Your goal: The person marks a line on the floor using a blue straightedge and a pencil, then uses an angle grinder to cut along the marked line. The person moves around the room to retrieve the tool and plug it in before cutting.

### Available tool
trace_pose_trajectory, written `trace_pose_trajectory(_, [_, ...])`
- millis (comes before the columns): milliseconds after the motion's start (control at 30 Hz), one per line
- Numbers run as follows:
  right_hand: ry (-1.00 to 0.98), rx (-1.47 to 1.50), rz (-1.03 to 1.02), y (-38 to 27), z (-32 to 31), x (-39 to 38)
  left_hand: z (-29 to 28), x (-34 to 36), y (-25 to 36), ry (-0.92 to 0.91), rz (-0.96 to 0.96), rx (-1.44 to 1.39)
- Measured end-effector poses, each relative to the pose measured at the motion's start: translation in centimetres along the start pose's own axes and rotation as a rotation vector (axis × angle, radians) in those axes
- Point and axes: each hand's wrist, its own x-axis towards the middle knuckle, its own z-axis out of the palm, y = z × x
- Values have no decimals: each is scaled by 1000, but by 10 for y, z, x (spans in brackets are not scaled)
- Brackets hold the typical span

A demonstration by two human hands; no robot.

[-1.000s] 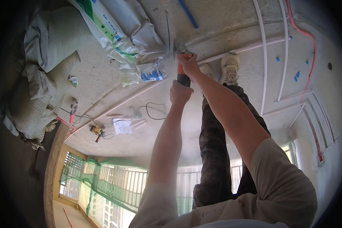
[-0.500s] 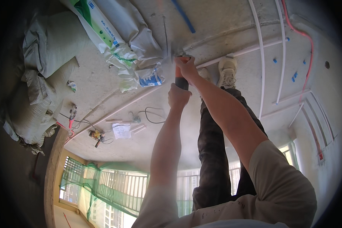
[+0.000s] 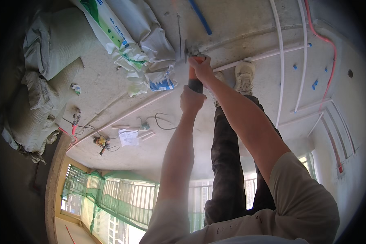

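An angle grinder with an orange body and a dark rear end is gripped by both my hands. My left hand is wrapped round its dark rear part. Further forward, my right hand is closed on the orange part near the head. The grinder's disc stands on edge at the concrete floor, close to the end of a thin dark line in it. Whether the disc is touching the concrete is hard to make out. Pale dust hangs around the disc.
White-and-green plastic sacks lie left of the grinder, with bulky sacks beyond. Pale pipes cross the floor at right; a blue pipe lies ahead. My shoe is beside a pipe. Corded tools and paper lie lower left.
The grinder and both hands have shifted slightly up in view, and the disc now shows more plainly. The surroundings have shifted slightly with the view. Both hands keep their grip.
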Motion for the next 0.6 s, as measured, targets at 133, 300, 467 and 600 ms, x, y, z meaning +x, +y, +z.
trace_pose_trajectory(133, [15, -69, -7, -21, 0, -1, -8, 0, 10, -2, -1, -54])
trace_pose_trajectory(300, [57, -49, 33, -39, 2, -5, -12, 2, 19, 0, 4, -13])
trace_pose_trajectory(467, [27, -53, -15, -42, 1, -1, -11, 9, 21, 4, 14, -26])
trace_pose_trajectory(600, [12, -33, -49, -48, 1, 6, -10, 13, 26, 9, 36, -64])
